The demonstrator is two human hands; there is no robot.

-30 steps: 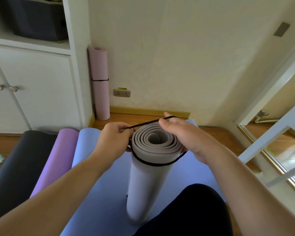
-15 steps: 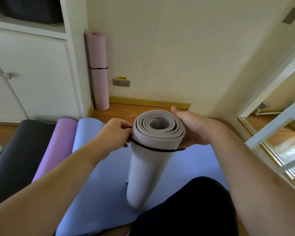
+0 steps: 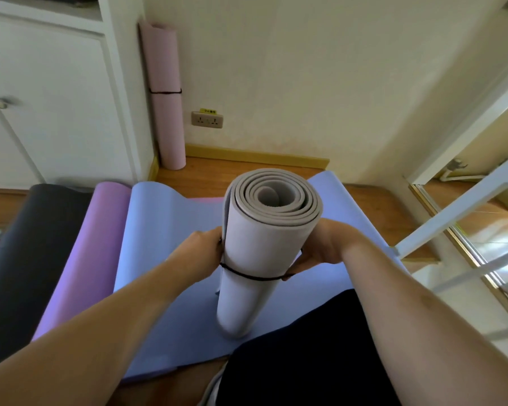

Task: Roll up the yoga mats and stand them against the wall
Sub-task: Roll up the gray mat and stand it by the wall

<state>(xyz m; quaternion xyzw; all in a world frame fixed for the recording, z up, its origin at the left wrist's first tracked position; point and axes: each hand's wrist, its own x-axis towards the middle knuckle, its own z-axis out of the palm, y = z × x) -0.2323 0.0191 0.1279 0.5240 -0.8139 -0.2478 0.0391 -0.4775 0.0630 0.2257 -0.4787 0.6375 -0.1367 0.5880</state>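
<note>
A rolled grey yoga mat stands upright on the flat blue mat in front of me. A black elastic band circles the grey roll about a third of the way down. My left hand holds the roll and the band on its left side. My right hand grips the roll on its right side, fingers at the band. A rolled pink mat with its own black band stands against the wall in the corner. A purple mat and a dark grey mat lie flat to the left.
A white cabinet stands at the left beside the pink roll. A wall socket sits low on the wall. A white-framed glass door is at the right. My black-clad knee is just behind the grey roll.
Both hands have slid the black band from the roll's top rim down to about a third of its height. The camera has tilted a little downward.
</note>
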